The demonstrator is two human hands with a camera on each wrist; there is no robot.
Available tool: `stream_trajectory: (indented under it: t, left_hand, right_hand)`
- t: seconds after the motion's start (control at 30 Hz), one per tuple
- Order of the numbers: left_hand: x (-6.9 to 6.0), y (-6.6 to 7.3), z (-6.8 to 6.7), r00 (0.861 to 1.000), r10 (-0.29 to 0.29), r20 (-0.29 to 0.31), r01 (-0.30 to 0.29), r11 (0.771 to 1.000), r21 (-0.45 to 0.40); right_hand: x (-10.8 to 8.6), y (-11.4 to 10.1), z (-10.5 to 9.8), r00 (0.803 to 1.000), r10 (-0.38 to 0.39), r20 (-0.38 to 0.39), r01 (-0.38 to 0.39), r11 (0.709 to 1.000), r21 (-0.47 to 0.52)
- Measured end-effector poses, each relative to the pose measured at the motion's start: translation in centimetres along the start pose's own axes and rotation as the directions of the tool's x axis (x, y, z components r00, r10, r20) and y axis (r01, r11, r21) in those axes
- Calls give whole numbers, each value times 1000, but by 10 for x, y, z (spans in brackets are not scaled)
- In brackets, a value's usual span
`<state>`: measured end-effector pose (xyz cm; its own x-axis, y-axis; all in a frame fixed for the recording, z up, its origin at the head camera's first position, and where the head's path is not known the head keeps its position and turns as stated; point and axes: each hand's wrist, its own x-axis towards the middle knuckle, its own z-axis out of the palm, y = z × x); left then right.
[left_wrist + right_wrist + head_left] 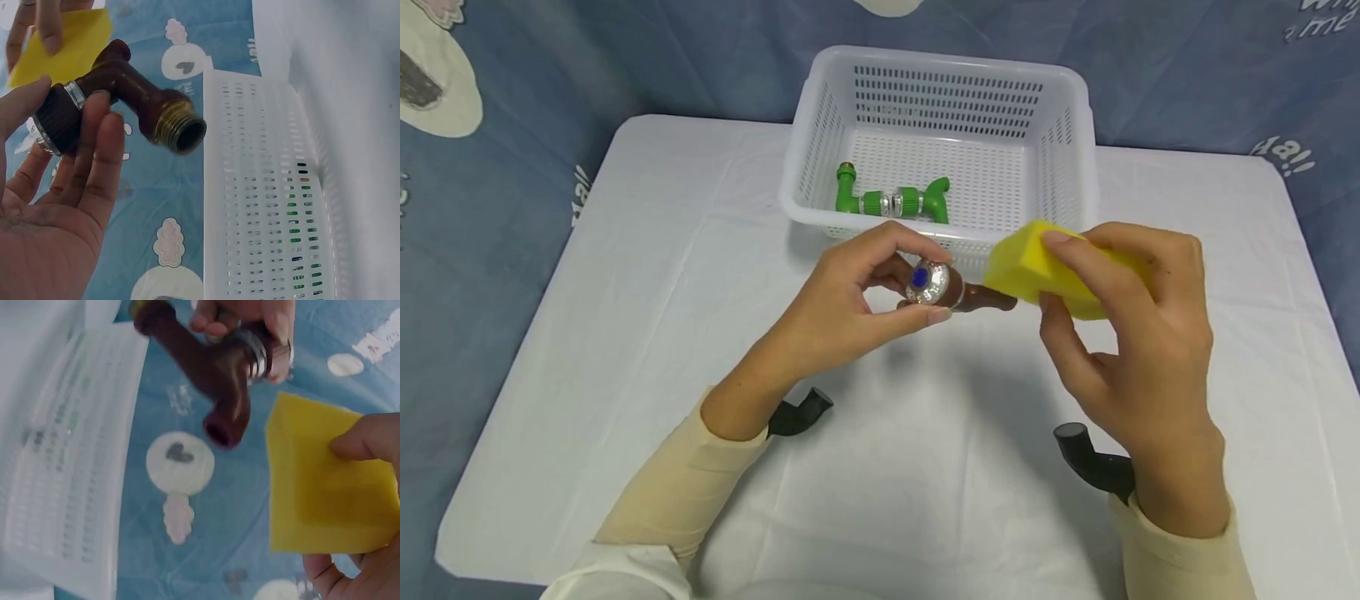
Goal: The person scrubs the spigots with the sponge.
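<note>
My left hand [850, 304] pinches a dark brown tap [125, 87] by its ribbed knob, thumb on one side and fingers on the other. The knob's silver cap [934, 283] has a blue centre and faces me in the head view. In the left wrist view the tap's brass threaded end [178, 130] points toward the basket side. My right hand [1142, 333] grips a yellow sponge [331, 481] between thumb and fingers. The sponge is close to the tap's spout [226, 425]; in the right wrist view a gap separates them.
A white perforated basket [940, 60] stands at the back of the white-covered table [647, 250]. Inside, near its front wall, lie green taps [932, 200] with silver caps. Black curved pieces [1093, 462] stick out at both wrists. A blue patterned cloth [700, 58] hangs behind.
</note>
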<state>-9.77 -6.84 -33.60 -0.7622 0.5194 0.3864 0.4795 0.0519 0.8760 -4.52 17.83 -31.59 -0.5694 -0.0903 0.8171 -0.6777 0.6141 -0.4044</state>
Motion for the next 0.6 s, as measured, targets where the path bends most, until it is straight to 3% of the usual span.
stream_trajectory:
  t: [0.2,0.4,0.5,0.6]
  left_hand:
    - [0,0,0,999,37,-13,-36,999,19]
    - [1,0,0,998,53,-24,-52,998,34]
    - [0,1,-1,998,34,-43,-33,999,39]
    - [0,1,-2,998,13,-57,-12,1000,22]
  right_hand:
    - [-3,-4,8,993,-32,117,34,999,-15]
    - [-1,1,-2,975,62,214,-28,987,-156]
    - [0,4,-7,971,100,215,-59,981,-187]
    - [0,4,-6,984,104,147,-81,985,-153]
